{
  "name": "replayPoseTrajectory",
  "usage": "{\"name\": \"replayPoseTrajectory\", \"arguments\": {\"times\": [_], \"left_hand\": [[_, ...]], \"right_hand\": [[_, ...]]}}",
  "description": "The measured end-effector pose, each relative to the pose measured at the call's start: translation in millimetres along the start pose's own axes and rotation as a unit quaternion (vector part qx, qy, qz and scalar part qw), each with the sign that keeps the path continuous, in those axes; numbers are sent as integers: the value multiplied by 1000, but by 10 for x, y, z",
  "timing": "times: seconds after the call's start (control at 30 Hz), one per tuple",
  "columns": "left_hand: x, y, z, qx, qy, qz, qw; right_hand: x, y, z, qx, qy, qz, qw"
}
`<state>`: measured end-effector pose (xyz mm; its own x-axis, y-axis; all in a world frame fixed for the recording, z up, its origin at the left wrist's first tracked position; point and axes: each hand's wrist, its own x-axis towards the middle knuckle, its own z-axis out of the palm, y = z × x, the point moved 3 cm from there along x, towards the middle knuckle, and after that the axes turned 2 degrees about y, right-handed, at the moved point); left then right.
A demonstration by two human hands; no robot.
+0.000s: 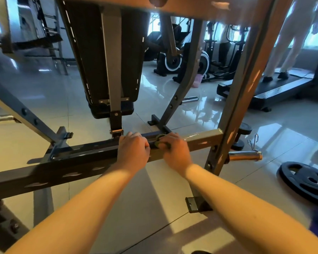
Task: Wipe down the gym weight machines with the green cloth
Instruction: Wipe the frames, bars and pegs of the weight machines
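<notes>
A grey horizontal crossbar (202, 141) of the weight machine runs across the middle of the view, low above the tiled floor. My right hand (173, 151) grips a bunched green cloth (159, 139) against the top of this bar; only a small part of the cloth shows past my fingers. Just to the left of it, my left hand (133, 146) is curled over the same bar. The two hands almost touch. A black padded bench (92, 52) hangs on its grey post behind the bar.
A grey upright (246, 85) rises at the right with a chrome plate peg (245, 155). A black weight plate (305, 182) lies on the floor at right. A person stands on a treadmill (275, 88) at the back right; exercise bikes (173, 61) stand behind.
</notes>
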<state>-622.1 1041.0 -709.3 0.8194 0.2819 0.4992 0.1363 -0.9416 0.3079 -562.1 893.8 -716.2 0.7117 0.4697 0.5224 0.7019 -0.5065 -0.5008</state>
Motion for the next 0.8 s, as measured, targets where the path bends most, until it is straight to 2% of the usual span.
{"name": "replayPoseTrajectory", "arguments": {"times": [0.1,0.2,0.27,0.37,0.43,0.5,0.57,0.7,0.8], "left_hand": [[52,87,29,-1,-9,-2,1000],[71,142,42,5,-17,0,1000],[80,129,41,10,-23,0,1000],[89,91,30,8,-26,5,1000],[87,81,32,8,-35,14,999],[96,95,19,11,-44,18,999],[126,100,29,6,-47,10,999],[160,108,35,-2,-66,-6,998],[152,122,12,1,-65,-11,998]], "right_hand": [[156,476,-306,-39,-17,27,999],[250,930,-593,-64,73,108,989],[257,813,-509,-72,88,135,984],[210,305,-157,-65,38,89,993],[116,44,-7,-6,17,51,999],[112,46,-35,23,8,14,1000],[175,291,-179,6,-6,16,1000],[287,1014,-525,-27,62,115,991],[230,845,-360,-2,110,182,977]]}}
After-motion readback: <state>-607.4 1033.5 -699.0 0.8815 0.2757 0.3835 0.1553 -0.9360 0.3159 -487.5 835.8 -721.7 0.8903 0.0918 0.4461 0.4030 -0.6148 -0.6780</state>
